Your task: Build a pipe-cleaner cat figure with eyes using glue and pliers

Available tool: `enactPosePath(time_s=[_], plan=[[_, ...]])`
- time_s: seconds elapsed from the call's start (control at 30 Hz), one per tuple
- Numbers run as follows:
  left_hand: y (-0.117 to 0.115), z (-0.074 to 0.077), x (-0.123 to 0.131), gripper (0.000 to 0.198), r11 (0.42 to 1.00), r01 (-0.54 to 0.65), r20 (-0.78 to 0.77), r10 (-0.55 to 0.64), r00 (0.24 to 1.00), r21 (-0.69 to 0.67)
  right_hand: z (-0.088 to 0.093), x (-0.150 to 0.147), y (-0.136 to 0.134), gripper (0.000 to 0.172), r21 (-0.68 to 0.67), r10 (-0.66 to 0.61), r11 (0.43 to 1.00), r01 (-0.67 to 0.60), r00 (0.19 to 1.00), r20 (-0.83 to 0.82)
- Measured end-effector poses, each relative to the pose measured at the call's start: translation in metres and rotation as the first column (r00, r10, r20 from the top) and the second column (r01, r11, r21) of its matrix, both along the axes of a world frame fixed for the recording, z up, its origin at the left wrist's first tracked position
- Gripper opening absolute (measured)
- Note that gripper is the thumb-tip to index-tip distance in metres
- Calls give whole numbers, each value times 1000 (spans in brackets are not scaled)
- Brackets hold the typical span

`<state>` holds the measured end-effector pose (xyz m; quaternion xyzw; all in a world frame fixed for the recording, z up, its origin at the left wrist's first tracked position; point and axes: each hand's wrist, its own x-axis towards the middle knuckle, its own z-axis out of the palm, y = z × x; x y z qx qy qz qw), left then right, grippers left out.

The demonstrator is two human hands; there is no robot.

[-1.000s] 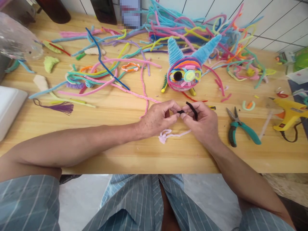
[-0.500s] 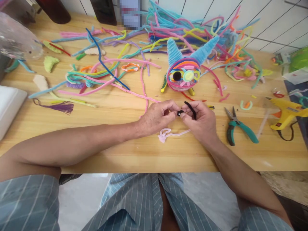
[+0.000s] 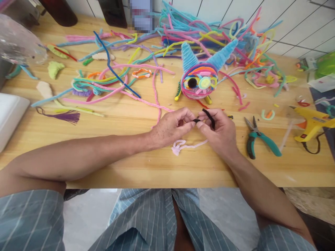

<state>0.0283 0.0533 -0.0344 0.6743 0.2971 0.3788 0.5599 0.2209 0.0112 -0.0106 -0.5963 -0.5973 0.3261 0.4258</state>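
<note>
Between my two hands is a black pipe cleaner (image 3: 210,118), its free end curving up over the right fingers. My left hand (image 3: 174,126) pinches one end of it with thumb and forefinger. My right hand (image 3: 220,130) is closed on the part beside that, the fingertips nearly meeting. Below them a pale pink pipe cleaner (image 3: 177,147) with a looped end lies on the table, partly under the right hand. Just beyond the hands stands a round figure (image 3: 200,82) made of coiled pipe cleaners, with two blue horns and one black eye.
Pliers (image 3: 255,136) with teal handles lie to the right, jaws apart. Farther right is a yellow glue gun (image 3: 311,122) with its cord. Loose coloured pipe cleaners (image 3: 104,80) and a purple tassel (image 3: 65,115) spread over the left; a large bundle (image 3: 188,28) lies at the back.
The black pipe cleaner has turned slightly: its small loop between the fingertips now looks flatter, and its free end has shifted a little to the right. Both hands stay nearly in place.
</note>
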Motion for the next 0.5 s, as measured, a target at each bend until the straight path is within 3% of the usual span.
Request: enactPosePath(time_s=[0.27,0.5], plan=[[-1,0,-3,6,989,-47,-42,54,998,141,5,3,0,13,-4,32,999,-32,998,-54],[-5,6,-4,11,997,-26,-34,29,999,78,5,2,-2,12,29,8,1000,-8,1000,-15]])
